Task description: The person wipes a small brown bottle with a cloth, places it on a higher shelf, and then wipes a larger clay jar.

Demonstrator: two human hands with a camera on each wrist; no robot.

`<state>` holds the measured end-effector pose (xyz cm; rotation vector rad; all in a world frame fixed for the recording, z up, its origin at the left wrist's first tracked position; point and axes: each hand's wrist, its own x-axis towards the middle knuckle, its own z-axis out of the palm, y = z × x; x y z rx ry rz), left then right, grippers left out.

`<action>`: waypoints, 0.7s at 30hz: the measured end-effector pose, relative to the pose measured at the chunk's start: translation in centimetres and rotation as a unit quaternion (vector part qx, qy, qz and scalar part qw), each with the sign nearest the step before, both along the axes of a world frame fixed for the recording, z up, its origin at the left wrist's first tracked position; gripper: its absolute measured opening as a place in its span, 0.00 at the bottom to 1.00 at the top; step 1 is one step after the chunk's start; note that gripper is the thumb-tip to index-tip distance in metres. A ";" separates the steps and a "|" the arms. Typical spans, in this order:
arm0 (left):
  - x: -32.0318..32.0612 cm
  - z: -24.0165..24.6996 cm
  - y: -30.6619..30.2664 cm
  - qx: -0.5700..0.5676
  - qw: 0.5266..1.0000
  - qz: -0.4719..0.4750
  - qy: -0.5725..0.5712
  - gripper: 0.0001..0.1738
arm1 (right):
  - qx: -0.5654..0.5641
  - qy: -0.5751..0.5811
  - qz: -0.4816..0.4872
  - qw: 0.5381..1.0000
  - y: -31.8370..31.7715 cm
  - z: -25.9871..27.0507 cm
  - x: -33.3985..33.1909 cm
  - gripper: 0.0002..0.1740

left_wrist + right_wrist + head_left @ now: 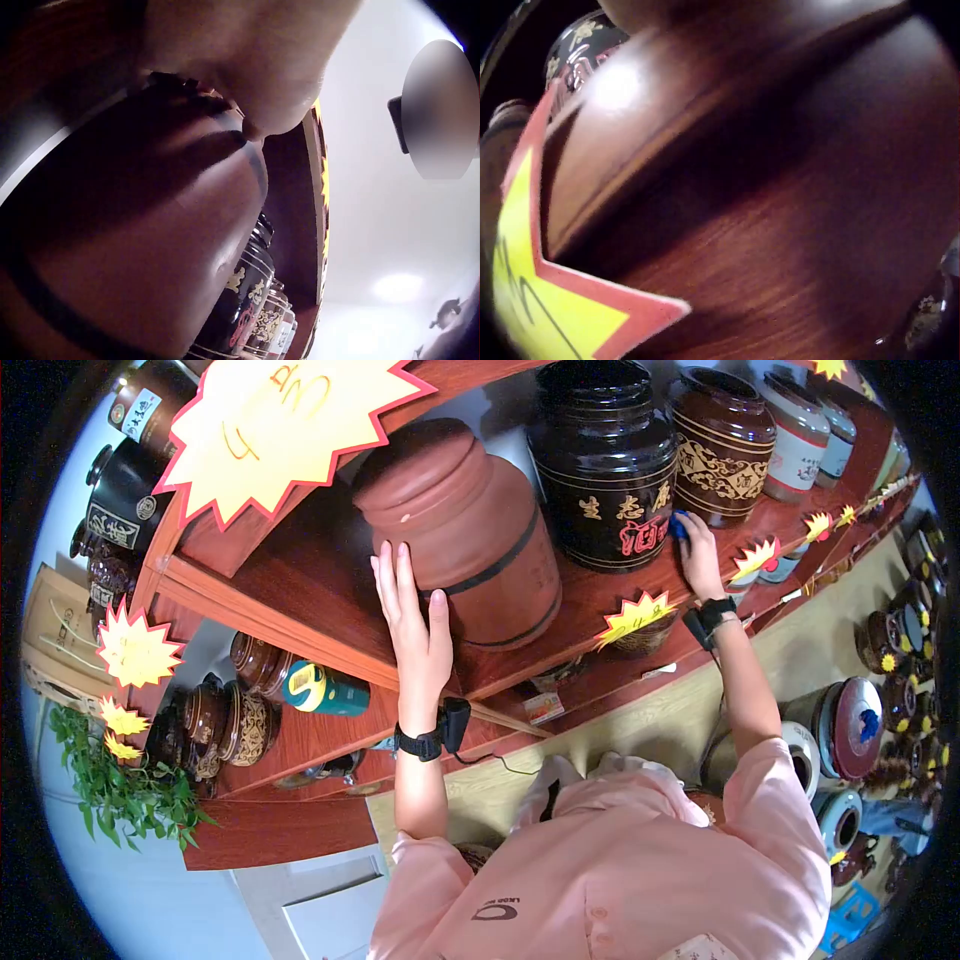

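My left hand (418, 640) rests with straight fingers against the side of a matte reddish-brown lidded jar (500, 550) with dark bands. That jar leans toward the left on the shelf in the head view, and its banded body (172, 247) fills much of the left wrist view. My right hand (703, 560) holds a small bunched blue cloth (680, 528) close to the lower side of a glossy black jar (600, 490) with gold and red characters. In the right wrist view, most of the right hand is out of frame, above the shelf edge (660, 135).
Brown patterned (722, 450) and white-labelled jars (797, 445) continue along the shelf (590, 585). Starburst price tags (637, 618) stick out from its front edge. A teal canister (335, 692) stands on a lower shelf, and more jars (855, 730) stand on the floor at right.
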<state>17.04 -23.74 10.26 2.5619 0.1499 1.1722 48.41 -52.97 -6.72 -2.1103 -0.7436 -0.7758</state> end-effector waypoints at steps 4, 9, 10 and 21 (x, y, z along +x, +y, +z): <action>0.0 -0.1 -0.1 -0.067 0.998 -0.008 -0.005 0.34 | 0.242 0.157 -0.021 0.957 -2.1 -0.3 -1.2 0.19; -0.1 0.0 0.3 -0.060 0.998 -0.033 -0.010 0.33 | 0.430 0.161 -0.040 0.887 -2.5 3.7 -9.5 0.20; -0.1 -0.1 0.4 -0.063 0.997 -0.038 -0.010 0.33 | 0.440 0.158 -0.028 0.884 -1.8 5.0 -11.3 0.21; -0.5 0.3 0.5 -0.091 0.994 -0.059 0.011 0.36 | 0.180 -0.064 0.243 0.951 12.8 19.1 -21.1 0.27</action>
